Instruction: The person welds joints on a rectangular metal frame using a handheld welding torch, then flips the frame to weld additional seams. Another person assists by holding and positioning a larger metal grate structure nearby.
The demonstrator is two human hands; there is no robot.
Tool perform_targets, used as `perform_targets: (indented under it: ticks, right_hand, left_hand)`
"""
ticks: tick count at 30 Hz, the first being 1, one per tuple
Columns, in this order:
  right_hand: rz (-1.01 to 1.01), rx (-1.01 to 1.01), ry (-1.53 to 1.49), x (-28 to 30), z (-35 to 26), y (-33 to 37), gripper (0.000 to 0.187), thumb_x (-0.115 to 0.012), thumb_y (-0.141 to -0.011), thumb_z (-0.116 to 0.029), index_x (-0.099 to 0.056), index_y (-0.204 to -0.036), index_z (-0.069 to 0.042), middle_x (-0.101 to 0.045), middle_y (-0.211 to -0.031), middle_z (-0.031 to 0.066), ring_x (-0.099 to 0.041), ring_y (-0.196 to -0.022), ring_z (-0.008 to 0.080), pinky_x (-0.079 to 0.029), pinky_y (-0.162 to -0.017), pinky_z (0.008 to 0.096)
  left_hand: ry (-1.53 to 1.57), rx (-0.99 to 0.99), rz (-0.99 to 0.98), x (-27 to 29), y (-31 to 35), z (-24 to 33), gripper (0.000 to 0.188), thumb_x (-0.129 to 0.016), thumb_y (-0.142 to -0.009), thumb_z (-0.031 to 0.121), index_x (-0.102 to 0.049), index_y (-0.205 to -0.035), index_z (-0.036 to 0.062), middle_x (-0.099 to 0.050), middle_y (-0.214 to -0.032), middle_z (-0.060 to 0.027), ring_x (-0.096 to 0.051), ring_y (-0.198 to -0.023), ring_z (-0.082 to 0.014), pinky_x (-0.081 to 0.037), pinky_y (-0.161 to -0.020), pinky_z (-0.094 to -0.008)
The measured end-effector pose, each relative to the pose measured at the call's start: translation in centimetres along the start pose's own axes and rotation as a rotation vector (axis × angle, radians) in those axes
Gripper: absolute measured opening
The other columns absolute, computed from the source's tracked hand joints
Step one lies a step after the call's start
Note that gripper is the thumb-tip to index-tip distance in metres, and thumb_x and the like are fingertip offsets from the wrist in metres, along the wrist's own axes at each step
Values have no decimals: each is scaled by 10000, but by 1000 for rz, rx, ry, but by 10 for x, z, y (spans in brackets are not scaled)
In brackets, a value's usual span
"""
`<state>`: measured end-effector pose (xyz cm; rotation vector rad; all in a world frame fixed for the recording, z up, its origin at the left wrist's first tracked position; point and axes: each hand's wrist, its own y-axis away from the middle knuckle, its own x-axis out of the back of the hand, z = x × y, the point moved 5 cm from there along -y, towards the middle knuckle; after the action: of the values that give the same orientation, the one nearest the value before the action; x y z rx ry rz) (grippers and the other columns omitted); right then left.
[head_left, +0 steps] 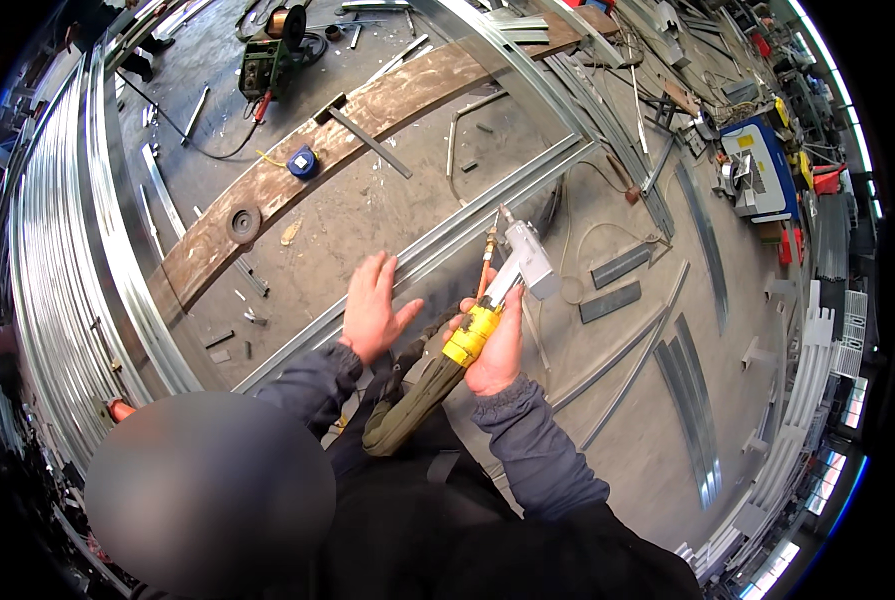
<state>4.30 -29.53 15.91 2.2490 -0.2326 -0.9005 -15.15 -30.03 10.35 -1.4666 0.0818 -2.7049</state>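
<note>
In my right hand [495, 350] I grip a handheld welding torch [527, 264] with a pale grey head and a thin nozzle. Yellow tape [473, 335] wraps its handle, and a thick olive-sleeved cable [412, 403] runs from it back toward my body. The nozzle points away from me, near a metal frame rail [447, 232]; whether they touch I cannot tell. My left hand [375, 305] is open, fingers stretched, above or against the near side of that rail and holding nothing.
A long brown plank [367, 103] lies across the frame, bearing a grinding disc [243, 223] and a blue tape measure [303, 163]. Long metal profiles [52, 250] are stacked at left. A green wire feeder [264, 65] stands far back. Loose strips [689, 400] lie on the floor at right.
</note>
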Motion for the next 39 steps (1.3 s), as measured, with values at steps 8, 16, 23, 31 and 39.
perform_targets:
  ticks: [8,16,23,31,39]
  right_hand:
    - [-21,-76,-81,9,7,-5,596,-416,-1093,-691,-528,-1471,-245,-655,-935,27,-659,-721,184,-592,-644,404]
    - [-29,-61,-77,7,10,-12,611,-415,-1089,-699,-525,-1489,-249,-655,-939,24,-660,-739,188,-588,-643,411]
    - [-26,-60,-86,2,5,-20,581,-431,-1089,-690,-559,-1408,-222,-655,-926,30,-654,-716,191,-585,-634,406]
    - [-25,-61,-16,4,-8,-20,575,-434,-1088,-696,-567,-1360,-208,-664,-908,34,-647,-712,178,-579,-635,375]
    - [-6,-54,21,-1,-9,-17,573,-420,-1094,-694,-564,-1364,-209,-669,-909,33,-649,-706,177,-581,-636,370]
  left_hand:
    - [1517,597,-1090,37,118,77,502,-628,-1099,437,-524,-1401,49,-721,-1030,-104,-692,-829,-142,-589,-740,-299]
    - [1361,666,-1026,48,107,78,418,-620,-1102,411,-548,-1301,50,-639,-888,-56,-626,-703,-132,-543,-632,-275]
    - [1365,639,-980,54,94,86,374,-599,-1112,410,-548,-1229,58,-641,-876,-56,-610,-659,-122,-526,-613,-273]
    - [1369,628,-952,54,94,98,373,-594,-1113,443,-555,-1149,74,-597,-866,-21,-592,-703,-91,-530,-602,-266]
    - [1353,666,-924,55,96,97,358,-588,-1120,425,-560,-1187,75,-599,-882,-28,-588,-734,-87,-528,-599,-268]
